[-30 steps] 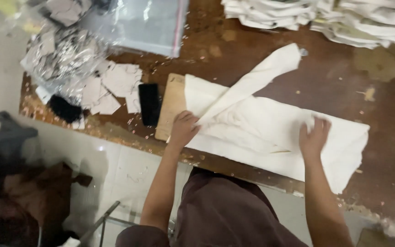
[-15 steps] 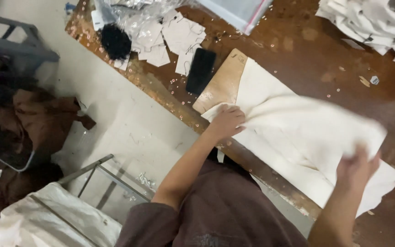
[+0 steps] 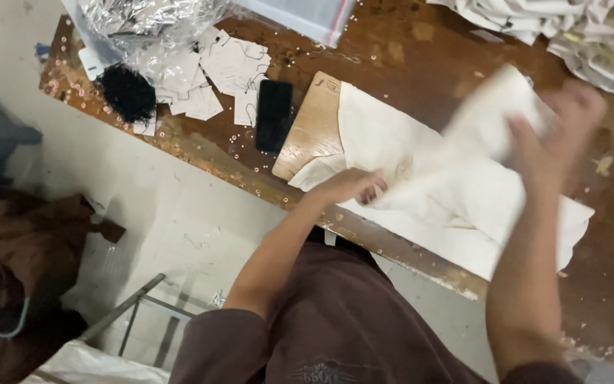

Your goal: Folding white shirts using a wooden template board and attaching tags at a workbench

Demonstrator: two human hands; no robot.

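Observation:
A white cloth garment [image 3: 421, 178] lies across a thin wooden board [image 3: 314, 128] on a worn brown table [image 3: 406, 57]. My left hand [image 3: 349, 186] presses the garment's near left edge, fingers curled into the fabric. My right hand [image 3: 556, 121], blurred by motion, is raised over the right side and grips a folded-over flap of the same cloth.
A black phone [image 3: 274, 114] lies left of the board, beside paper tags [image 3: 229, 67], a black tuft [image 3: 128, 91] and crinkled clear plastic [image 3: 151, 18]. Folded white garments [image 3: 577, 28] are stacked at the far right. A clear bag [image 3: 307, 14] lies at the back. Metal frame [image 3: 136, 313] stands on the floor.
The view swung left and down. My right hand lifted the cloth's right end and carried it up and leftward over the garment; my left hand stayed on the near left edge.

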